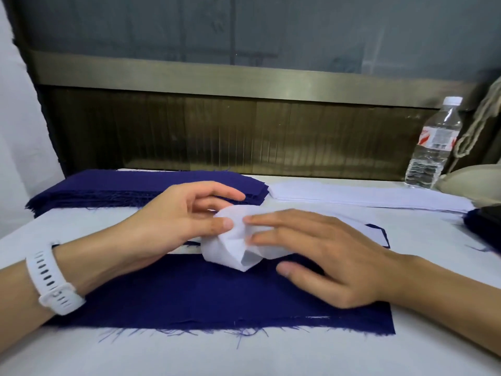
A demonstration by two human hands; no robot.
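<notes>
On the white-covered table [244,356] right in front of the person, a navy cloth piece [189,294] lies flat, long side running L to R. Its near edge is frayed, threads straggling onto the cover, w/ a broad band of white cover showing between that edge and the person. A white strip [230,256] lies along the cloth's far part. Its R stretch is flat and reaches almost to the cloth's far R corner, while its L end is lifted and curled into a loose loop.

L hand [173,226] pinches that curled end, thumb tip pressed on top, other fingers curled behind, forefinger reaching past it toward the back. R hand [325,253] lies relaxed and flat, fingers straight. Its fingertips rest on the strip just beside the L thumb, and its thumb is down on the navy cloth. White watch [51,278] on the L wrist.

Just behind the L hand is a stack of navy pieces [122,185], frayed edges facing fwd, near the fingers. To its R, a low stack of white strips [366,196] runs along the back, w/ open cover between it and the R hand. Far R, a clear water bottle [433,145] stands upright and capped by the back wall, well apart from both hands. More navy fabric [482,229] sits at the R edge, cut off by the frame.
</notes>
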